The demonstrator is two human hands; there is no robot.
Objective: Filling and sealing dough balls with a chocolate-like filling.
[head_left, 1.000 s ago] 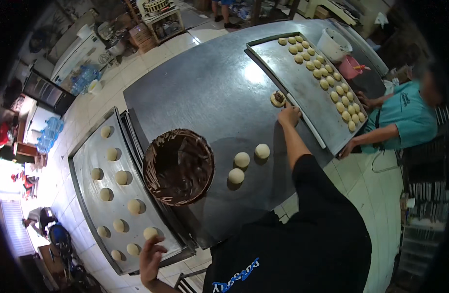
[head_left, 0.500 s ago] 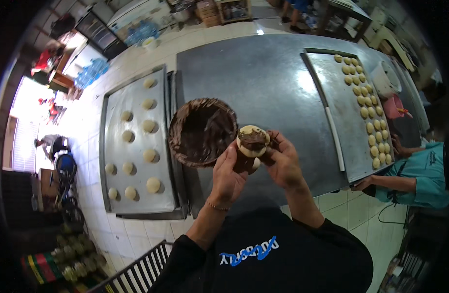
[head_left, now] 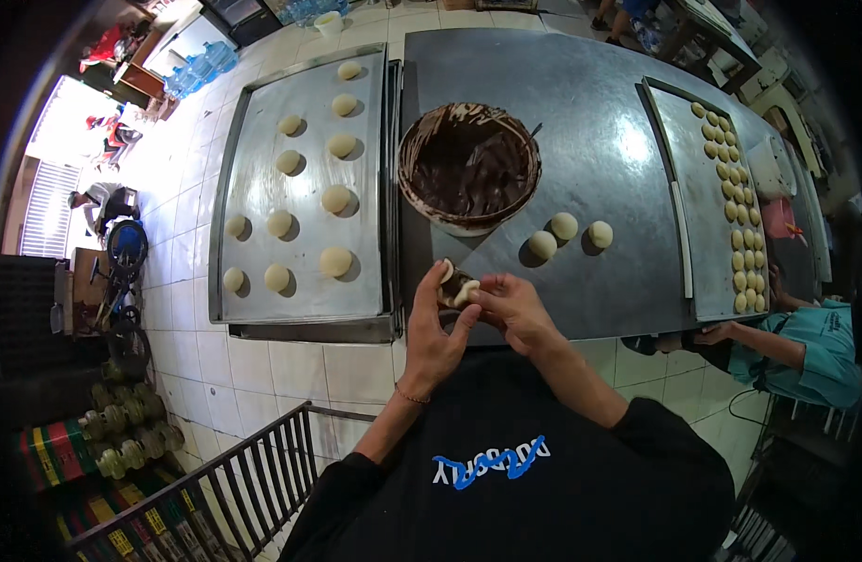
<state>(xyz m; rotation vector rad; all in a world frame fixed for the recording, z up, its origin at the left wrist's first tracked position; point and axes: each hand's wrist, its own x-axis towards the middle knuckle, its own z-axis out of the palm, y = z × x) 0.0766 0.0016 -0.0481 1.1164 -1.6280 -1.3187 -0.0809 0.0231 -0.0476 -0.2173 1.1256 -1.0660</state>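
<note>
A piece of dough with dark chocolate filling is held between both hands, close to my body at the table's near edge. My left hand cups it from the left, fingers curled around it. My right hand pinches its pale edge, which is partly folded over the filling; the fingers hide some of the dough. Just beyond stands a bucket-like tub of chocolate spread, its rim smeared, a thin handle sticking out at right. Three dough balls lie on the metal table right of the tub.
To the left, a metal tray with spaced dough balls rests on a stack. Far right, another tray holds rows of smaller balls; a rod lies along it. A co-worker in a teal shirt stands there. A black railing is at lower left.
My hands have drawn back toward my body, and the dough's edge is now folded over the chocolate. The tub and table appear farther ahead; the three dough balls have come into sight.
</note>
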